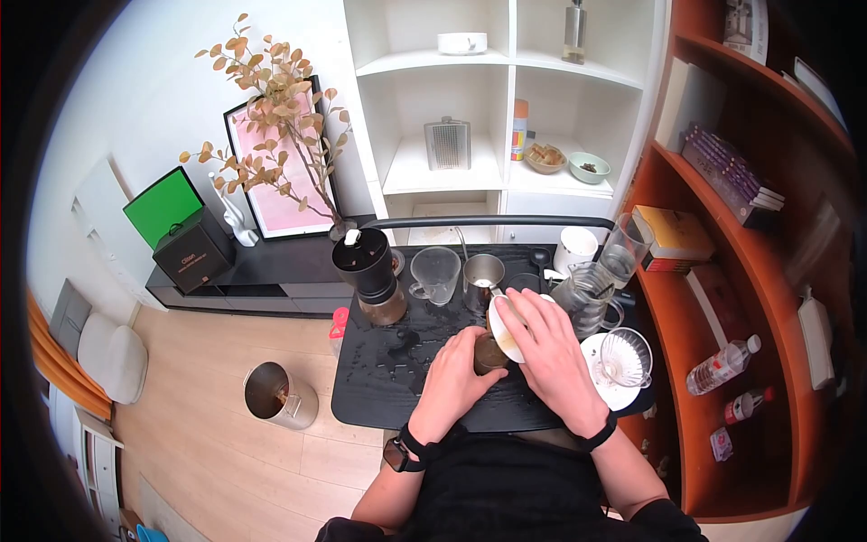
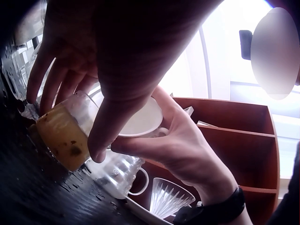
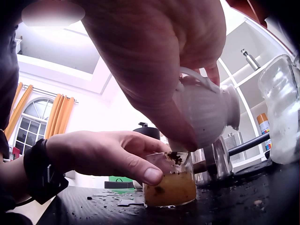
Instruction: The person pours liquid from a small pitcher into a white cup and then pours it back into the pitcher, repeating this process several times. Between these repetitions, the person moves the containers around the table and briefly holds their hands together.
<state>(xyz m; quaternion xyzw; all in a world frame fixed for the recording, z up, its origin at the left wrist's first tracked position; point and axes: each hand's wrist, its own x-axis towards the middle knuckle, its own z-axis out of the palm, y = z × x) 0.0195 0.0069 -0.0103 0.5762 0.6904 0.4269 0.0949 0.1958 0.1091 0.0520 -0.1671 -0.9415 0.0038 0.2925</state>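
My left hand (image 1: 452, 375) holds a small clear glass (image 3: 176, 187) on the wet black table, with the thumb on its near side. Cloudy yellow-brown liquid with dark specks fills much of the glass, and dark grounds cling inside its rim. Over it my right hand (image 1: 549, 352) grips a white ribbed cup (image 3: 204, 112) with a handle, tipped on its side. The cup's mouth is beside the glass rim in the left wrist view, and its foot points away in the right wrist view.
Behind my hands stand a metal pitcher (image 1: 483, 274), a glass mug (image 1: 436, 275) and a black-topped grinder (image 1: 366, 267). To the right are a glass server (image 1: 582, 294) and a ribbed glass dripper (image 1: 626, 358) on a white saucer. A metal bin (image 1: 298, 408) stands on the floor at left.
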